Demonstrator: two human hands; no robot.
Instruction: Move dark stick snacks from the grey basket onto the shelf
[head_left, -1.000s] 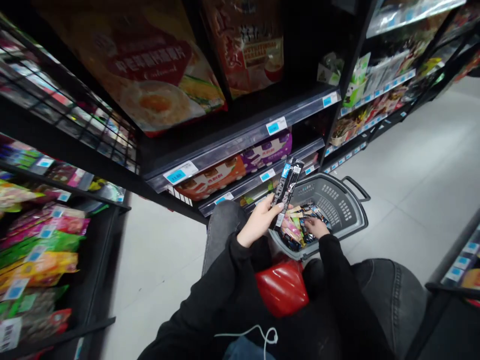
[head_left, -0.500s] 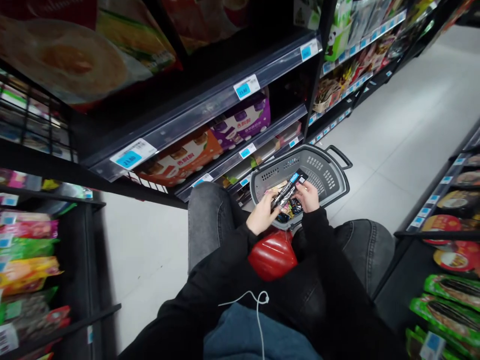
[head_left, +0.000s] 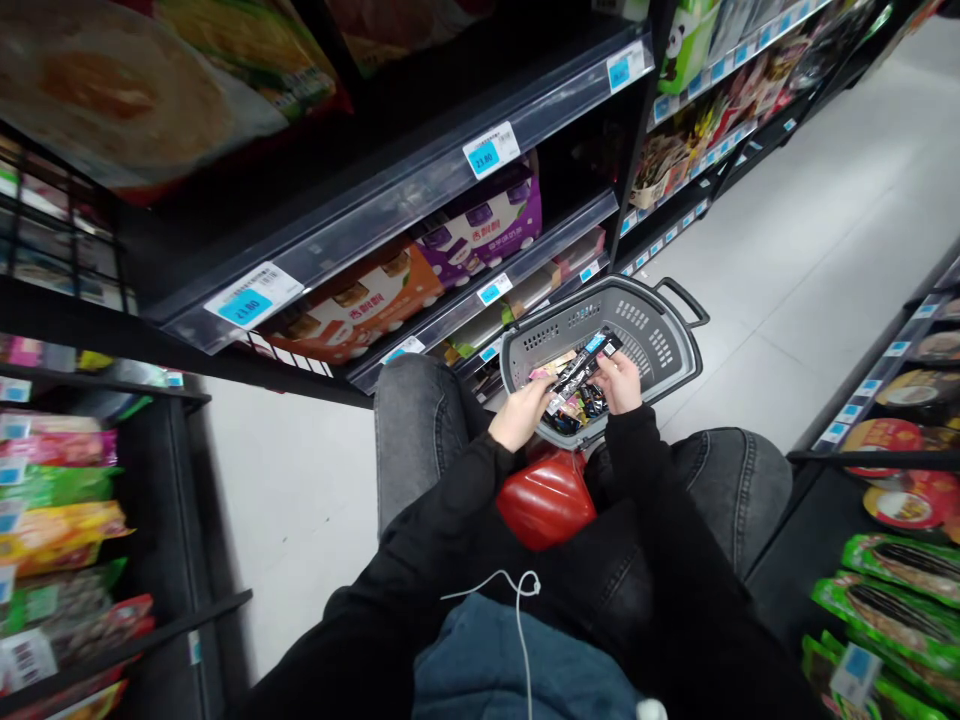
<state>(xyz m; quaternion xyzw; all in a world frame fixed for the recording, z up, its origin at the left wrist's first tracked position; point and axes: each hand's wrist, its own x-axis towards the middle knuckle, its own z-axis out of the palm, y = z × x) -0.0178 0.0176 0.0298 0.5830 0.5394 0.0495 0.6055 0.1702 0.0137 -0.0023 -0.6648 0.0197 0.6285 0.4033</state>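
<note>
Both hands are over the grey shopping basket (head_left: 679,345), which stands on the floor in front of my knees. A long, narrow black packet (head_left: 581,366) with a blue patch near its far end lies slantwise between them. My left hand (head_left: 523,412) pinches its near end. The fingers of my right hand (head_left: 619,382) are closed on its right side, near the far end. Below it, several small wrapped packets (head_left: 589,405) in dark, pink and yellow lie in the basket's near part. Their kind is too small to make out.
Black shelves with a purple carton (head_left: 484,230) and an orange carton (head_left: 364,305) rise ahead. A glossy red object (head_left: 546,500) sits between my knees. Racks of bagged goods (head_left: 60,535) stand left, and packaged food (head_left: 892,590) lies on shelves at right. Pale tiled floor (head_left: 787,300) runs ahead right.
My left hand has shifted slightly down and back along the black packet, which now shows more of its near end. The view has tilted a little.
</note>
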